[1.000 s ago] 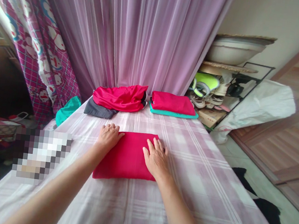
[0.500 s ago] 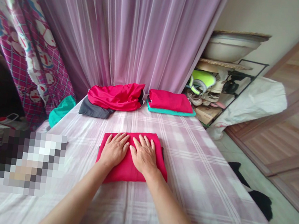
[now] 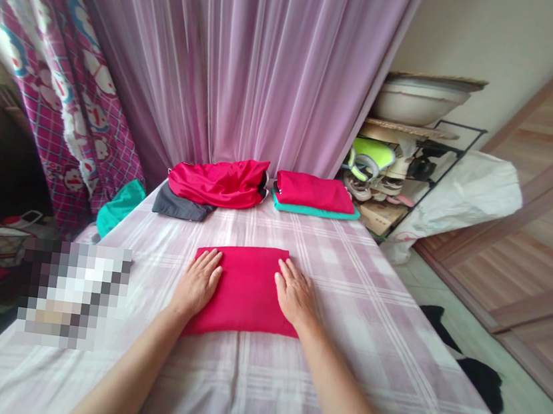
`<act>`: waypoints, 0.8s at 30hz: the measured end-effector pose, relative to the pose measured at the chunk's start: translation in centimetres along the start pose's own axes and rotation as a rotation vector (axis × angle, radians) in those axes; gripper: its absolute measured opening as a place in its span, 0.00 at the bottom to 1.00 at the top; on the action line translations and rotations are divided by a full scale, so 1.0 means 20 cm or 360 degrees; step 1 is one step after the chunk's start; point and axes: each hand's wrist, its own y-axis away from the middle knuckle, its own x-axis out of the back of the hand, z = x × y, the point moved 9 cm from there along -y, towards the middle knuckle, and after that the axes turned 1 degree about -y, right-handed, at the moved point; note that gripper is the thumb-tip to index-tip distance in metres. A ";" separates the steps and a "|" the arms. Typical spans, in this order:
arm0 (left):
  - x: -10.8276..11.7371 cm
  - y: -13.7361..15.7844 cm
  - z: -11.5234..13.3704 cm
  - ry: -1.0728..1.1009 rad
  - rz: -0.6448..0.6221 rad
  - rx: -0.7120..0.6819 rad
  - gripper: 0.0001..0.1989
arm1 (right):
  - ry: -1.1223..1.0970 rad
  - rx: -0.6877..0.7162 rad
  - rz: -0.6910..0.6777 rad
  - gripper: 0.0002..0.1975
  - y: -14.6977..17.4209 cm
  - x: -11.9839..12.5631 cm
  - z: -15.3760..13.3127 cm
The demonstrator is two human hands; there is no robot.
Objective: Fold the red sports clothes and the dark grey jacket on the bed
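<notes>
A folded red garment (image 3: 246, 290) lies flat in the middle of the plaid-covered table (image 3: 359, 351). On its left edge rests my left hand (image 3: 198, 281), palm down with the fingers stretched out. My right hand (image 3: 295, 292) lies flat along the opposite edge, fingers also extended. The cloth between the two hands looks smooth. What kind of garment it is cannot be made out.
At the far edge sit a loose red heap of clothing (image 3: 219, 183) over a dark grey cloth (image 3: 180, 205), and a folded red piece (image 3: 313, 191) on a teal one (image 3: 316, 210). Teal fabric (image 3: 120, 208) hangs at the left. A rack (image 3: 459, 152) stands at right.
Both hands have slid apart, from the middle of the red garment out to its left and right edges. The view has shifted slightly.
</notes>
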 end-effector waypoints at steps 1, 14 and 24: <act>0.01 0.01 -0.01 -0.0018 -0.0021 0.0033 0.26 | 0.0003 -0.0022 0.0002 0.25 0.00 0.00 0.02; 0.10 -0.02 0.44 -0.0117 0.0047 -0.0073 0.23 | -0.0006 0.0184 0.0123 0.24 -0.16 0.15 -0.30; 0.05 -0.03 0.28 -0.0065 0.0073 -0.0096 0.25 | -0.0007 -0.0026 0.0034 0.25 -0.05 0.00 -0.08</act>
